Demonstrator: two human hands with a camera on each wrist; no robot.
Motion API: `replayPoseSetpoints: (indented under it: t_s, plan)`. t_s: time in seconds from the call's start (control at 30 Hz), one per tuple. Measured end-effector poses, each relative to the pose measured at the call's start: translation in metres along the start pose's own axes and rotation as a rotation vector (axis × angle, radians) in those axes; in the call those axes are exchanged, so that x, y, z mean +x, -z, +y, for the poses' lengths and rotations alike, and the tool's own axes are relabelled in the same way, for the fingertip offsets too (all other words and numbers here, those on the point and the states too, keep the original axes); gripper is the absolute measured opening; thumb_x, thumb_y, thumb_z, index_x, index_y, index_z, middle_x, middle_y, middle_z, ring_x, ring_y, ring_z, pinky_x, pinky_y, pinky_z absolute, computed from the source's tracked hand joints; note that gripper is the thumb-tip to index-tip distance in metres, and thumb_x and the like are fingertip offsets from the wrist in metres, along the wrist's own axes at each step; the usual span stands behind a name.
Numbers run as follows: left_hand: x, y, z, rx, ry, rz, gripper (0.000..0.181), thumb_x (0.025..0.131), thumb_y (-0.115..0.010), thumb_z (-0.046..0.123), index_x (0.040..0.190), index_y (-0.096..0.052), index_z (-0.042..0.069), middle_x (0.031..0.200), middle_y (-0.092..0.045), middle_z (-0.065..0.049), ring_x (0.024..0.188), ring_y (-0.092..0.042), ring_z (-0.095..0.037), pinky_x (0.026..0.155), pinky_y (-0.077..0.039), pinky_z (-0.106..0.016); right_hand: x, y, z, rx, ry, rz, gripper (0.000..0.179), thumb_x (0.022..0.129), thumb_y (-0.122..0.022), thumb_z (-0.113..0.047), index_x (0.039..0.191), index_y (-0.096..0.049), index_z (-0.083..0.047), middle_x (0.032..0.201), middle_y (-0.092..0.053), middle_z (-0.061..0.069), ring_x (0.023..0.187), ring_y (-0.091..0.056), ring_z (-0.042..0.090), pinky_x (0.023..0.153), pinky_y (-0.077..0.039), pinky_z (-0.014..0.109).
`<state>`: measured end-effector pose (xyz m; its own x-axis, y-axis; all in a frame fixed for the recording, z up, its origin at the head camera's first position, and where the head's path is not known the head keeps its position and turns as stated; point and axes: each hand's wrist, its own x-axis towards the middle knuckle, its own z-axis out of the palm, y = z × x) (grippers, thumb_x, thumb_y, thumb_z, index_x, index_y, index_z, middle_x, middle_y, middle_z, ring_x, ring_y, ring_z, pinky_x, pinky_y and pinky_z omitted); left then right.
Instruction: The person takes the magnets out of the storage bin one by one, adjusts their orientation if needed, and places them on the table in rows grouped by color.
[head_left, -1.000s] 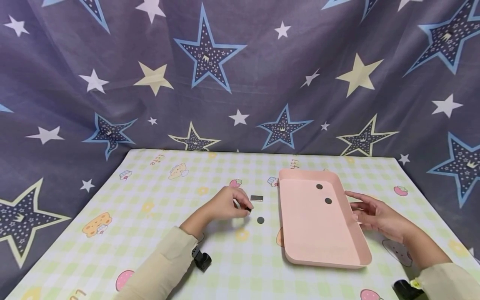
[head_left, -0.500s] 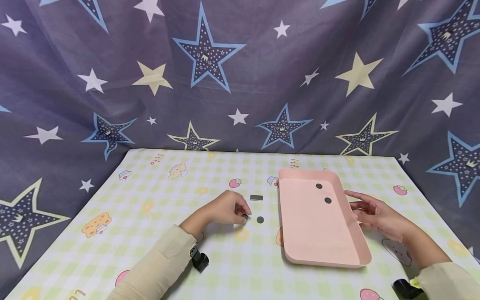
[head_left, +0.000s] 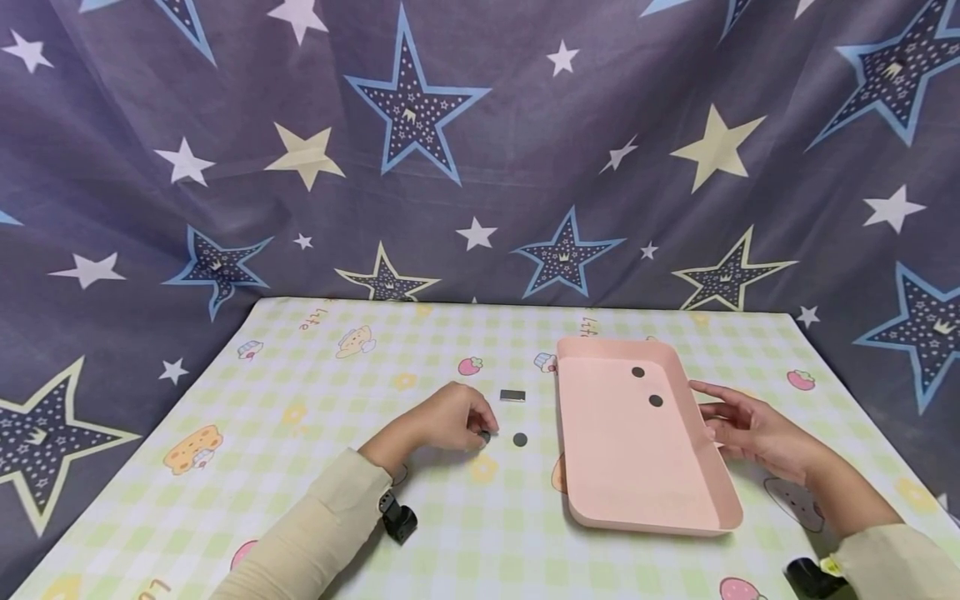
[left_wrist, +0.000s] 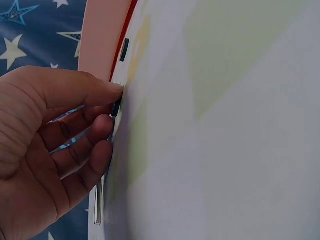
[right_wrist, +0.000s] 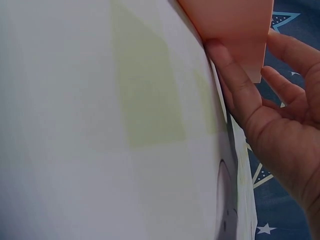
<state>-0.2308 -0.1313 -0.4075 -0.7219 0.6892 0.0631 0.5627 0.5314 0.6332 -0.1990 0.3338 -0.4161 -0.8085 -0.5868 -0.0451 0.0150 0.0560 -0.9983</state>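
1. Head view: the left hand (head_left: 450,417) pinches a small dark disc (head_left: 485,436) between thumb and fingers, low over the checked tablecloth (head_left: 337,383).
2. Just right of that hand lies a second disc (head_left: 521,439); farther from the person is a dark rectangular block with a silvery edge (head_left: 513,396).
3. The pink tray (head_left: 622,475) stands to the right, with a third disc (head_left: 637,372) and a fourth disc (head_left: 656,401) in its far half.
4. The right hand (head_left: 757,433), well apart from the left, touches the tray's right outer wall.
5. Left wrist view: the thumb tip presses the pinched disc; whether it touches the cloth, I cannot tell.
6. Right wrist view: fairly straight fingers and thumb rest against the tray's wall.
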Motion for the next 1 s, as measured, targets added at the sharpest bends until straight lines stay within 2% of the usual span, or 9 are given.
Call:
replayPoseSetpoints:
  t_s: [0.2, 0.43, 0.57, 0.73, 1.0]
  plan:
    - [-0.002, 0.001, 0.000, -0.018, 0.019, 0.016, 0.017, 0.073, -0.077, -0.004, 0.085, -0.076, 0.008, 0.077, -0.067, 0.005, 0.065, -0.057, -0.006, 0.063, -0.051, -0.023, 0.001, 0.000, -0.001, -0.005, 0.004, -0.002, 0.061, 0.102, -0.044, 0.003, 0.156, -0.026, -0.020, 0.132, -0.055, 0.000, 0.114, -0.060, 0.017, 0.087, -0.055, 0.038]
    - [-0.004, 0.004, 0.006, -0.129, 0.029, 0.036, 0.020, 0.075, -0.075, -0.005, 0.094, -0.074, 0.003, 0.084, -0.068, -0.004, 0.070, -0.061, -0.010, 0.067, -0.053, -0.025, 0.001, -0.001, -0.002, -0.005, 0.004, -0.001, 0.061, 0.101, -0.044, 0.003, 0.155, -0.027, -0.020, 0.132, -0.055, 0.000, 0.114, -0.060, 0.017, 0.086, -0.055, 0.038]
    - [-0.002, 0.004, 0.008, -0.189, 0.011, 0.042, 0.024, 0.077, -0.072, -0.005, 0.101, -0.070, 0.000, 0.090, -0.067, -0.010, 0.073, -0.062, -0.012, 0.068, -0.054, -0.026, 0.001, -0.001, -0.002, -0.011, -0.003, 0.003, 0.062, 0.101, -0.045, 0.003, 0.156, -0.026, -0.020, 0.132, -0.055, -0.001, 0.114, -0.060, 0.016, 0.086, -0.055, 0.038]
    - [0.001, 0.004, 0.009, -0.210, -0.023, 0.065, 0.024, 0.080, -0.073, 0.000, 0.103, -0.068, -0.001, 0.094, -0.066, -0.014, 0.076, -0.064, -0.013, 0.067, -0.054, -0.028, 0.001, -0.001, -0.002, -0.022, -0.017, 0.010, 0.062, 0.101, -0.046, 0.002, 0.156, -0.026, -0.021, 0.132, -0.055, -0.001, 0.114, -0.060, 0.016, 0.087, -0.055, 0.038]
    - [0.009, 0.003, 0.019, -0.262, -0.033, 0.098, 0.026, 0.083, -0.074, 0.008, 0.106, -0.068, -0.002, 0.101, -0.066, -0.018, 0.080, -0.066, -0.014, 0.070, -0.056, -0.031, 0.000, -0.001, -0.002, -0.023, -0.025, 0.017, 0.063, 0.101, -0.046, 0.002, 0.156, -0.026, -0.021, 0.132, -0.055, 0.000, 0.114, -0.060, 0.016, 0.087, -0.054, 0.038]
